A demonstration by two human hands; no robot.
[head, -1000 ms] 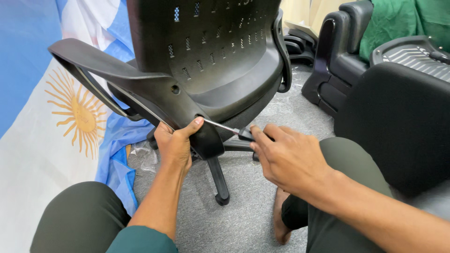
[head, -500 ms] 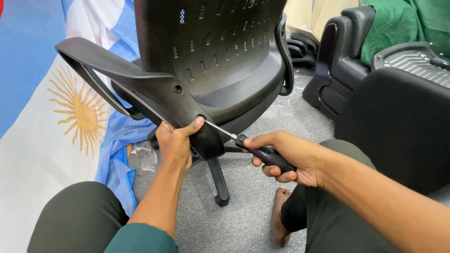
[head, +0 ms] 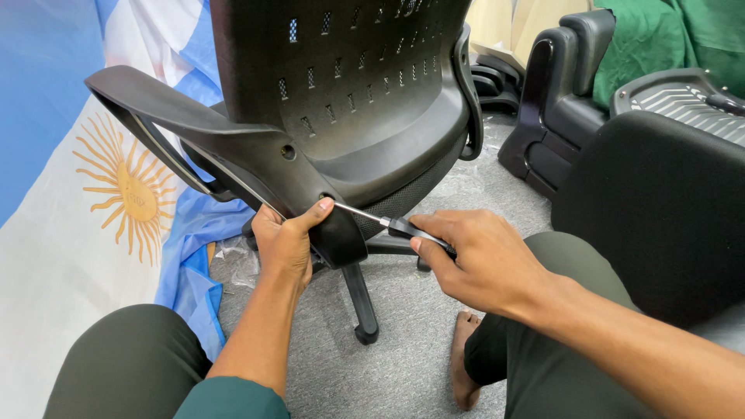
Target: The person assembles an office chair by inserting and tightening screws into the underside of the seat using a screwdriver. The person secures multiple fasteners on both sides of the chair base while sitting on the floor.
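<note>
Right hand (head: 485, 260) regripped over screwdriver (head: 392, 224), tip seemingly beside left hand (head: 285, 240).

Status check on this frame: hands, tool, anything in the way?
Left hand grips armrest bracket. Right hand holds screwdriver, tip in lower bracket hole. Nothing blocking.

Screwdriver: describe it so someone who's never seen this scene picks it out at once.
Find the black office chair mid-frame, then follow its left armrest down to the bracket that the left hand grips. The screwdriver runs from a hole there to the right hand: the only thin shiny metal shaft among black plastic, with a dark handle.
</note>
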